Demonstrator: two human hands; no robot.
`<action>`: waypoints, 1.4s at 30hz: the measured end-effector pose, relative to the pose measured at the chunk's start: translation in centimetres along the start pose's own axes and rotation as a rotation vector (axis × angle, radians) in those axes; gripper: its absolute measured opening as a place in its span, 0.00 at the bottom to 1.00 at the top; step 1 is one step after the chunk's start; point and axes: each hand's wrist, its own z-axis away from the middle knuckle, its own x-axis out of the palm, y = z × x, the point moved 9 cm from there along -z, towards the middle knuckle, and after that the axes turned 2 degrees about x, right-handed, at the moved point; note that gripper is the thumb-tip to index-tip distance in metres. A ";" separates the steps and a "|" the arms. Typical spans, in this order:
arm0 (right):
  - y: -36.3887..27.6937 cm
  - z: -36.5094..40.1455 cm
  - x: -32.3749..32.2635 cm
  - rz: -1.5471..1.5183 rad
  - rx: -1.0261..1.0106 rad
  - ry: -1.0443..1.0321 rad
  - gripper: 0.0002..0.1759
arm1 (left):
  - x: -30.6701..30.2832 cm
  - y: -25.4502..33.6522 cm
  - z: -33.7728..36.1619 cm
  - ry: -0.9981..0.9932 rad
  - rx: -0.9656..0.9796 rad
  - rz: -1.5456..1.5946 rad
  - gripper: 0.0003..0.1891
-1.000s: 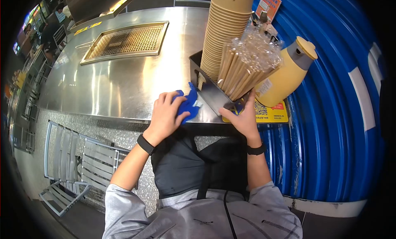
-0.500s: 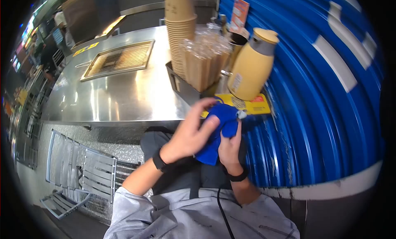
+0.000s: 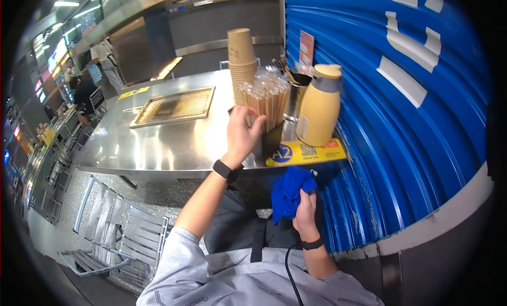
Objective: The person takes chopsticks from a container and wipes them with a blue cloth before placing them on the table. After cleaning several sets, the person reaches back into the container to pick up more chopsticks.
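My right hand (image 3: pixel 304 211) is closed on a bunched blue cloth (image 3: pixel 291 192), held over my lap just below the table edge. A small whitish bit shows at the cloth's top. My left hand (image 3: pixel 244 132) reaches over the table, its fingers curled at the near left side of a black caddy (image 3: pixel 272 139); the fingertips are partly hidden. In the caddy stand a tall stack of paper cups (image 3: pixel 242 63) and a bundle of plastic-wrapped chopsticks (image 3: pixel 265 102). Right of it is a yellow jug (image 3: pixel 320 110), behind a yellow A2 label (image 3: pixel 308 153).
The steel table (image 3: pixel 185 147) carries a grill grate (image 3: pixel 174 106) to the left. A blue corrugated wall (image 3: pixel 364 163) borders the right side. Folding chairs (image 3: pixel 124 226) stand on the floor at lower left. Other people (image 3: pixel 105 57) are far back left.
My left hand has left the cloth and moved forward to the caddy. My right hand keeps the cloth, now lower and nearer to me. The view has tilted up.
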 end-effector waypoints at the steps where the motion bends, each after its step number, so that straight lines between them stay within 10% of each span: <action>1: 0.2 0.0 0.4 -0.023 0.014 0.005 0.14 | 0.0 0.0 -0.1 -0.008 -0.043 0.030 0.11; 22: -2.1 -0.7 3.1 -0.088 0.015 -0.062 0.18 | -7.5 5.5 -3.0 0.362 0.113 0.527 0.07; 35: 3.6 0.3 6.1 0.578 -0.011 -0.416 0.12 | 2.3 1.3 12.5 -0.331 -0.720 0.935 0.21; 42: 4.0 0.0 4.7 0.327 0.128 -0.191 0.08 | 0.5 0.4 17.8 -0.415 -0.807 0.965 0.23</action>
